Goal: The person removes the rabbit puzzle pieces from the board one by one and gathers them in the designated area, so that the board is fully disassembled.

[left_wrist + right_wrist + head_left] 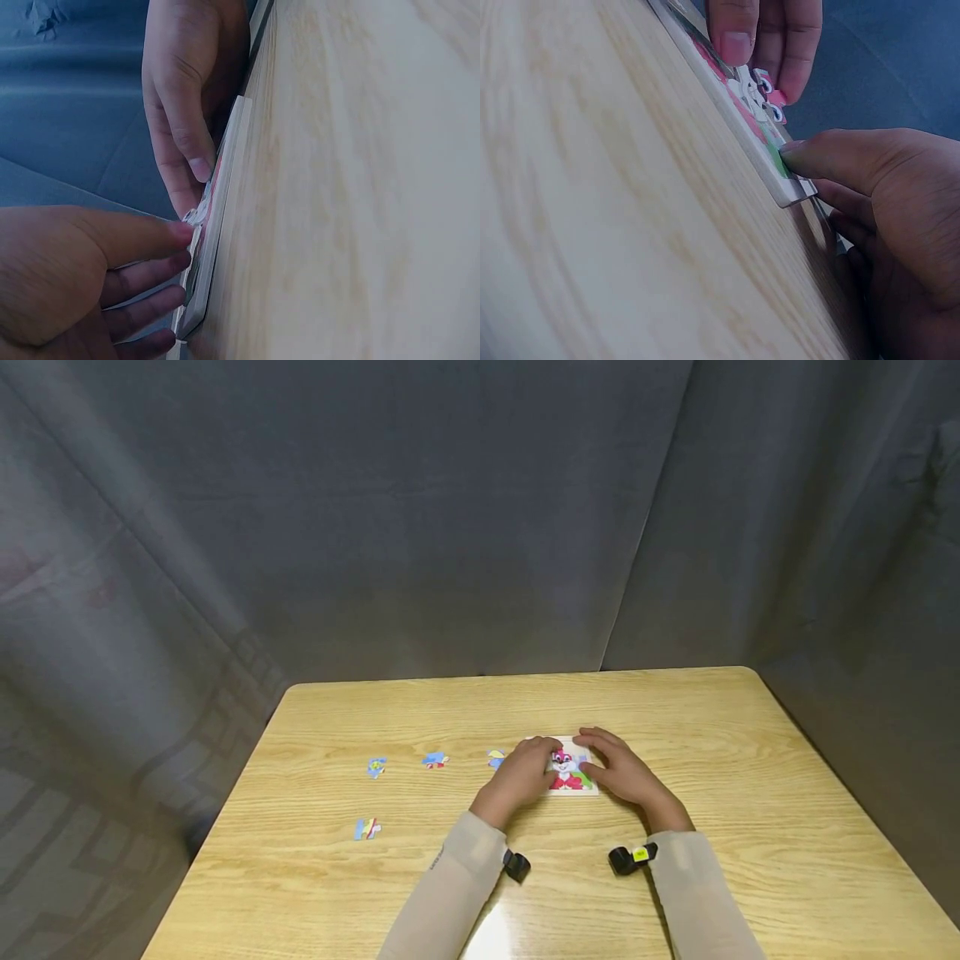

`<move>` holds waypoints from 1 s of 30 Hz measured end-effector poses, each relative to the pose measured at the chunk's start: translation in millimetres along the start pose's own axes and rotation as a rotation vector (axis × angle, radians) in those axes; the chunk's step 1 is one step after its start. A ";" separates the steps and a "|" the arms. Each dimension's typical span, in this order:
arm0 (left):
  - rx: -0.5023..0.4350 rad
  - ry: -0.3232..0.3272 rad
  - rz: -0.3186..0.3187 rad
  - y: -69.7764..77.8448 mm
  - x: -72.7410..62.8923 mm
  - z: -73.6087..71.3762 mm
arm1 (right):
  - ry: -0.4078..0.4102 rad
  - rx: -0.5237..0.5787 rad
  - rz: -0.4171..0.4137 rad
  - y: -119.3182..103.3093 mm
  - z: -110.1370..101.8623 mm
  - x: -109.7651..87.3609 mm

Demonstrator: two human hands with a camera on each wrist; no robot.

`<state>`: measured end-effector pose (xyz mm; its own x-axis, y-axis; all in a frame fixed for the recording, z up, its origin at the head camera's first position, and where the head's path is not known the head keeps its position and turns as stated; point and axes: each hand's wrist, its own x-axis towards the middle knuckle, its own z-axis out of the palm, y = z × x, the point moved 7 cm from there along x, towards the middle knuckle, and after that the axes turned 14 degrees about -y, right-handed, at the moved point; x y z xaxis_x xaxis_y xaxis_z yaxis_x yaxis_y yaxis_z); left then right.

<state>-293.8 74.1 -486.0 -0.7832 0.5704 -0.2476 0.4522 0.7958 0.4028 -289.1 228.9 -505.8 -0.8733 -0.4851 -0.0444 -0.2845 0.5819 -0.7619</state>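
Observation:
A small jigsaw puzzle board point(596, 792) with a pale frame and a cartoon animal picture lies between the two hands. My left hand point(521, 774) is at its left side, thumb and fingers bent over the picture. In the right wrist view, a puzzle piece point(769, 88) with the animal's eyes tilts up from the picture, pinched by the left fingertips. From the right, my right hand point(626, 772) holds the board, its thumb point(799, 156) on the green corner and the other fingers along the outer edge. The left hand covers the board's left part in the head view.
Loose puzzle pieces lie left of the board: a blue and yellow one point(496, 758), a blue and red one point(436, 760), one with a yellow shape point(377, 767) and a nearer one point(367, 829). Grey curtains point(450, 527) hang around the wooden table point(300, 893).

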 end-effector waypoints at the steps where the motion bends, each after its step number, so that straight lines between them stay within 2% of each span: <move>1: -0.003 0.005 -0.001 0.1 -0.2 -0.8 | -0.002 0.001 0.001 0.0 0.2 0.1; 10: 0.010 0.039 0.004 0.1 0.3 -3.9 | -0.006 0.000 0.008 -0.8 0.8 0.3; 22: -0.043 0.022 0.000 -5.1 -0.9 -4.1 | -0.002 -0.017 0.011 -0.5 0.8 0.7; 26: -0.076 0.030 0.007 -8.4 -5.8 -4.9 | -0.006 -0.022 0.004 -0.6 1.0 0.8; 30: -0.102 0.029 0.023 -11.4 -16.5 -8.4 | -0.007 -0.018 0.005 0.0 -0.5 -1.1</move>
<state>-289.6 54.0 -479.1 -0.7855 0.5813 -0.2123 0.4259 0.7567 0.4961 -288.3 229.8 -505.4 -0.8719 -0.4869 -0.0524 -0.2875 0.5956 -0.7501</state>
